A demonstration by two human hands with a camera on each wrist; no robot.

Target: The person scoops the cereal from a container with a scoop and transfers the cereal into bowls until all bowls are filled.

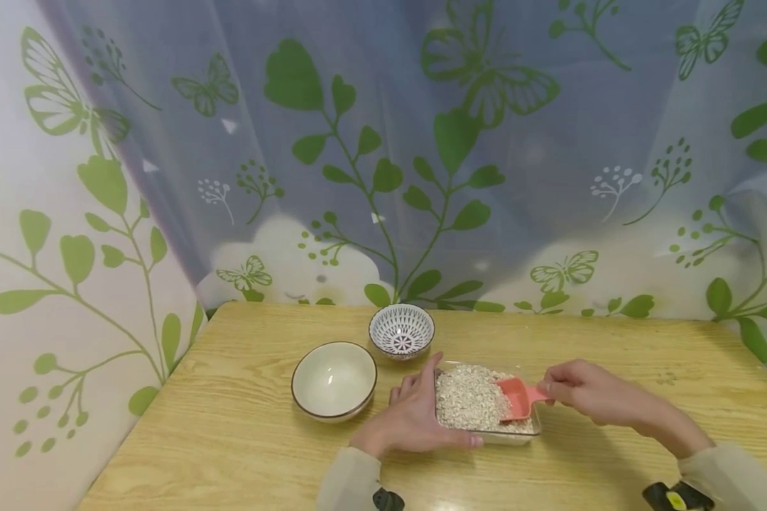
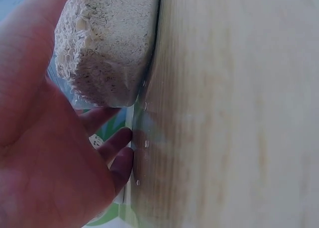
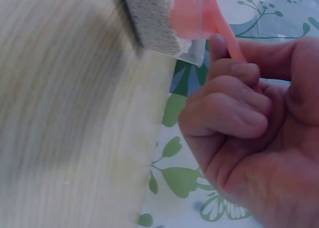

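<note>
A clear rectangular container [image 1: 505, 438] full of rolled oats [image 1: 469, 397] stands on the wooden table. My left hand [image 1: 415, 419] holds its left end, thumb along the near wall and index finger up at the far left corner. In the left wrist view the other fingers [image 2: 117, 146] reach down by the tabletop. With thumb and curled fingers my right hand [image 1: 591, 394] grips the handle of a pink scoop [image 1: 516, 399]. The scoop's bowl lies in the oats at the container's right end, its front edge among the flakes.
Left of the container sits a cream bowl [image 1: 334, 380] with a dark rim. Behind it, a smaller patterned bowl [image 1: 401, 331] stands close to the table's back edge. A curtain [image 1: 383, 142] printed with leaves and butterflies hangs behind the table [image 1: 230, 440].
</note>
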